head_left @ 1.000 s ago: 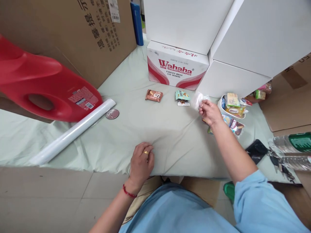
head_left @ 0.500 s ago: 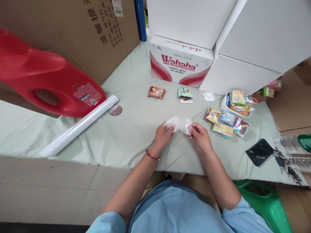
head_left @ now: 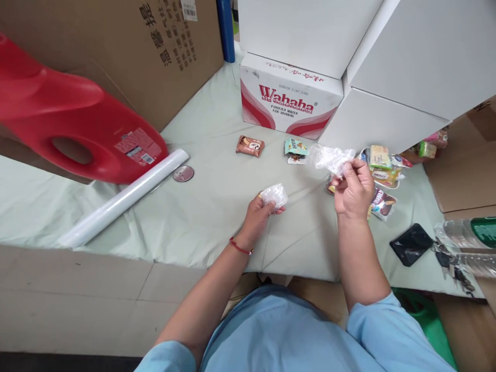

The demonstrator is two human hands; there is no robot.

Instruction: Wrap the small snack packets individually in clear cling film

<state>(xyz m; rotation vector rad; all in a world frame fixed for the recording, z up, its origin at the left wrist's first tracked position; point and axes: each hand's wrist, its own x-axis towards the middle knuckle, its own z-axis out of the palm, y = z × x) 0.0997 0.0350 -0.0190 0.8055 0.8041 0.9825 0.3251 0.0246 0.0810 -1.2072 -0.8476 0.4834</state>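
Note:
My left hand (head_left: pixel 260 213) is closed on a small crumpled clear plastic bag (head_left: pixel 274 195) just above the pale green cloth (head_left: pixel 217 206). My right hand (head_left: pixel 353 188) is raised to the right and pinches a second crumpled clear plastic bag (head_left: pixel 329 156) between its fingers. Behind my right hand lies a heap of snack packets (head_left: pixel 382 201) and a white bowl (head_left: pixel 366 155) filled with more packets. A brown snack packet (head_left: pixel 250 146) and a teal snack packet (head_left: pixel 296 150) lie farther back on the cloth.
A red jug (head_left: pixel 77 134) and a white roll (head_left: pixel 124 199) lie at the left, with a small metal disc (head_left: pixel 183 173) beside them. A Wahaha carton (head_left: pixel 289 98), white boxes (head_left: pixel 406 57) and a cardboard box (head_left: pixel 116 46) stand behind. A black pouch (head_left: pixel 411 244), keys (head_left: pixel 451 261) and bottles (head_left: pixel 467 235) lie at the right.
Half a second ago both hands held one plastic bundle together at the middle. Now the hands are apart, the left keeping one bag, the right raised to the right with another.

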